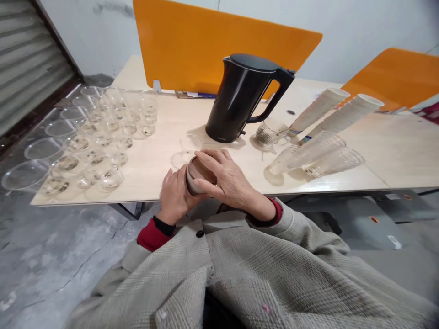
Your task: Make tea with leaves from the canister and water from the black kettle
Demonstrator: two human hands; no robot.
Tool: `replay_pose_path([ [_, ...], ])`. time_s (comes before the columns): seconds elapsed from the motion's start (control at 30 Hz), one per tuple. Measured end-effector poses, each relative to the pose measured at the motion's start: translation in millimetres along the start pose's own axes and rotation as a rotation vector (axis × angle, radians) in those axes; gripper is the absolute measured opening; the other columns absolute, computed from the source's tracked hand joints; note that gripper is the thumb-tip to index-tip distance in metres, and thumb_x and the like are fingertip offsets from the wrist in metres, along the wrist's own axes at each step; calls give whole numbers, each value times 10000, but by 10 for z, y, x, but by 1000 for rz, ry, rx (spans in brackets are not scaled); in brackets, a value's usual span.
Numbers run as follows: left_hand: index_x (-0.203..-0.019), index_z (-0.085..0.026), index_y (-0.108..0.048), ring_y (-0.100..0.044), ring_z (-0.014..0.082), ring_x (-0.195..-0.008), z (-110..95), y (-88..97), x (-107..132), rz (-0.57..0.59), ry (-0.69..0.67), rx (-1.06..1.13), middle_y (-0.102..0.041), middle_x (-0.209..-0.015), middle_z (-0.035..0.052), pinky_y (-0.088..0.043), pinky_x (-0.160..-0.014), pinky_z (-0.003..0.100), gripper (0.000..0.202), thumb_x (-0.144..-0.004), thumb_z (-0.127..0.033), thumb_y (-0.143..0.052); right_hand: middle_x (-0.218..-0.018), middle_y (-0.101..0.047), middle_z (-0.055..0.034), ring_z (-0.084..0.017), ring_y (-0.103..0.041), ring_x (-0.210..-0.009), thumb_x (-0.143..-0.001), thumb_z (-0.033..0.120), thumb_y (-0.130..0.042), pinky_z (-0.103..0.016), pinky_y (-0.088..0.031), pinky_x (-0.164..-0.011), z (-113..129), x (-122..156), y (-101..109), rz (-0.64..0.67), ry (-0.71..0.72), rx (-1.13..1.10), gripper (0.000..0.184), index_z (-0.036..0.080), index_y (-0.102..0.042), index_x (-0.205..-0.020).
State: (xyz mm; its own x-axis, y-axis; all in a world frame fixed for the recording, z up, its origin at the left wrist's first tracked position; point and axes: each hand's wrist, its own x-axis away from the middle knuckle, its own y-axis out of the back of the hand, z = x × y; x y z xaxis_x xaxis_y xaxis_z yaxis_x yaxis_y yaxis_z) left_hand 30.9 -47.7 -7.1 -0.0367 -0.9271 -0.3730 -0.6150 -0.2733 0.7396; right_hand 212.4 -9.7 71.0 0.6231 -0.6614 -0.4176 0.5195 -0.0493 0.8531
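Close to the table's front edge, I hold a round brownish container (201,172) with a pale rim. My left hand (176,194) is wrapped round its side. Across its top lies my right hand (224,178), fingers over the far rim and thumb over the near one. Whether a lid is on it I cannot tell. Just beyond my hands a clear plastic cup (190,148) stands on the table (164,121). To the left, rows of clear cups (99,137) stand close together, several with dark bits like tea leaves at the bottom.
A black electric kettle (236,98) stands behind my hands, with a patterned glass cup (270,132) beside it. Stacks of white paper cups (346,116) and clear plastic cups (315,155) are at the right. An orange divider (185,50) runs along the back.
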Motion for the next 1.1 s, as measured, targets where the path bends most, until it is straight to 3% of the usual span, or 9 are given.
replay_pose_path([
  [0.2, -1571, -211, -444, -650, 396, -1409, 15, -5, 10, 13, 7, 11, -651, -1556, 190, -359, -1305, 609, 1002, -762, -610, -881, -1536, -579, -196, -415, -523, -1364, -1041, 576, -550, -672, -454, -1197, -6, -7, -75, 45, 10, 52, 660, 213, -548, -1593],
  [0.4, -1560, -174, -449, -652, 393, -1405, 17, -3, 15, 13, 5, 8, -660, -1540, 205, -353, -1311, 596, 966, -771, -536, -873, -1617, -529, -211, -417, -503, -1414, -1059, 679, -487, -665, -461, -1216, -52, 13, -94, 73, 46, 36, 766, 175, -491, -1637],
  [0.53, -1589, -176, -419, -662, 386, -1386, 38, 13, 14, 16, -18, -3, -682, -1510, 199, -367, -1296, 601, 975, -792, -540, -846, -1626, -524, -210, -436, -534, -1380, -987, 746, -594, -680, -502, -1166, -77, 14, -126, 66, 30, 12, 854, 219, -478, -1650],
  [0.67, -1596, -163, -421, -657, 399, -1387, 123, 48, 23, 38, -61, -11, -678, -1515, 203, -378, -1282, 622, 1013, -795, -615, -846, -1551, -576, -204, -418, -567, -1373, -959, 684, -688, -656, -503, -1172, -171, 36, -125, 19, 50, -59, 815, 234, -524, -1619],
  [0.77, -1578, -161, -459, -648, 391, -1398, 201, 70, 32, 71, -114, -7, -683, -1512, 201, -374, -1289, 627, 983, -825, -687, -811, -1502, -600, -198, -403, -587, -1381, -975, 671, -668, -624, -503, -1187, -298, 63, 33, -63, 33, -94, 760, 234, -570, -1589],
  [0.9, -1471, -208, -607, -651, 376, -1372, 250, 68, 33, 110, -190, -56, -722, -1464, 163, -384, -1283, 624, 803, -864, -701, -786, -1484, -588, -183, -417, -580, -1397, -972, 665, -668, -642, -477, -1208, -526, -48, 434, -241, 7, 14, 754, 246, -579, -1593],
  [1.0, -1375, -224, -695, -647, 369, -1346, 251, 48, 29, 120, -249, -97, -745, -1421, 138, -403, -1268, 628, 659, -875, -636, -814, -1502, -569, -152, -439, -542, -1433, -963, 642, -686, -679, -432, -1234, -756, -341, 654, -286, 33, 102, 763, 287, -544, -1623],
  [1.1, -1303, -230, -741, -650, 359, -1316, 248, 36, 24, 110, -294, -113, -748, -1411, 130, -446, -1225, 613, 540, -915, -605, -782, -1519, -554, -146, -448, -500, -1474, -965, 618, -694, -694, -377, -1265, -1030, -777, 644, -320, 55, 136, 757, 269, -540, -1619],
])
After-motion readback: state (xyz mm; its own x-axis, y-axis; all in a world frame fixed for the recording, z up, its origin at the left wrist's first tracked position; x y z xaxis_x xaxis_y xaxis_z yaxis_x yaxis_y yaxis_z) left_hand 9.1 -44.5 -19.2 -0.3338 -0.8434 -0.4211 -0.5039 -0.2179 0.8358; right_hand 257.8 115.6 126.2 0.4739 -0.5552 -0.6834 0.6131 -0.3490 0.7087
